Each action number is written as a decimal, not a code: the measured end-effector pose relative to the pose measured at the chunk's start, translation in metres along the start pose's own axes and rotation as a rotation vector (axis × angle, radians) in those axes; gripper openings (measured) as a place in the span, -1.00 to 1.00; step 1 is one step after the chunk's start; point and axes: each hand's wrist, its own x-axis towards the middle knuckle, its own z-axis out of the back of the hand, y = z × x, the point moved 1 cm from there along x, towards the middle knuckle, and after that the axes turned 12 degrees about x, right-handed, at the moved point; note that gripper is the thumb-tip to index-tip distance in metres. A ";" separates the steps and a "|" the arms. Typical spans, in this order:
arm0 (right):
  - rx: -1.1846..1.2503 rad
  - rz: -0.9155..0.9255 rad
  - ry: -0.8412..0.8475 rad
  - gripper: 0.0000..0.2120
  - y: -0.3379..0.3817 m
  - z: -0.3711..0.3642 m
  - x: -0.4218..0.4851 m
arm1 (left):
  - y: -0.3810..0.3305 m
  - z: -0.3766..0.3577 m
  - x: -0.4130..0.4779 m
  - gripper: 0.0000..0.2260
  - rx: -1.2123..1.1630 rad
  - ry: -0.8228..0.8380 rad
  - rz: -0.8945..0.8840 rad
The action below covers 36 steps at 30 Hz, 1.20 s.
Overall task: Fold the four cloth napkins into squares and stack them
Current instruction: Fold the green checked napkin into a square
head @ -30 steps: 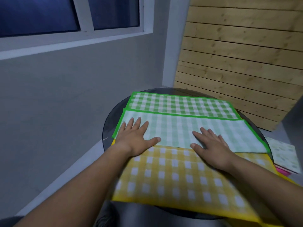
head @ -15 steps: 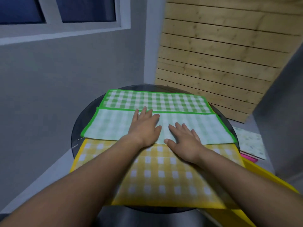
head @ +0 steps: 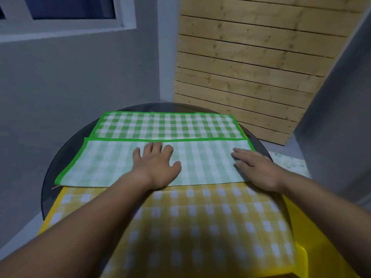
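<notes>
Green checked napkin [head: 200, 163] lies half-folded at frame centre on the bench [head: 68, 157], overlapping a yellow napkin [head: 200, 227]. Left grip [head: 156, 165] and right grip [head: 255, 169] rest flat on it, released. Best to smooth outward evenly, keeping the borders matched before the next fold.

It looks like a plain corner of someone's home: grey painted walls [head: 80, 81], a white-framed window [head: 66, 27] (dark outside), and a slatted pine panel [head: 251, 67] standing against the wall. A small round dark glass table [head: 67, 155] is spread with household linen, a green gingham napkin [head: 166, 125] and a yellow gingham napkin [head: 210, 227].
</notes>
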 end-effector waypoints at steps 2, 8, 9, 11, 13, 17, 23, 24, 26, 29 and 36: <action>0.109 0.032 -0.144 -0.71 0.010 0.005 0.018 | -0.003 0.010 0.010 -0.59 0.028 -0.046 0.020; 0.369 0.006 -0.406 -0.86 0.017 0.010 0.101 | -0.003 -0.006 0.018 -0.63 -0.091 -0.275 0.082; 0.388 0.017 -0.411 -0.87 0.021 0.010 0.117 | -0.003 -0.008 0.018 -0.63 -0.098 -0.295 0.078; 0.428 0.049 -0.384 -0.86 0.032 0.009 0.149 | -0.003 -0.011 0.020 -0.64 -0.098 -0.317 0.073; 0.439 0.072 -0.350 -0.83 0.043 0.008 0.181 | -0.002 -0.014 0.021 -0.65 -0.092 -0.336 0.078; 0.369 0.052 -0.253 -0.68 0.052 0.004 0.226 | 0.001 -0.018 0.023 -0.65 -0.092 -0.373 0.091; 0.354 0.028 -0.223 -0.78 0.054 0.004 0.251 | 0.002 -0.021 0.026 -0.64 -0.106 -0.403 0.098; 0.368 0.018 -0.220 -0.79 0.054 0.005 0.253 | 0.002 -0.021 0.026 -0.64 -0.109 -0.406 0.096; 0.455 -0.009 -0.207 -0.81 0.054 0.008 0.254 | 0.002 -0.021 0.026 -0.64 -0.113 -0.408 0.096; 0.447 0.034 -0.233 -0.84 0.056 0.014 0.252 | 0.003 -0.022 0.025 -0.64 -0.128 -0.417 0.097; 0.244 0.166 -0.231 -0.93 0.075 0.034 0.212 | 0.003 -0.017 0.022 -0.65 -0.110 -0.370 0.099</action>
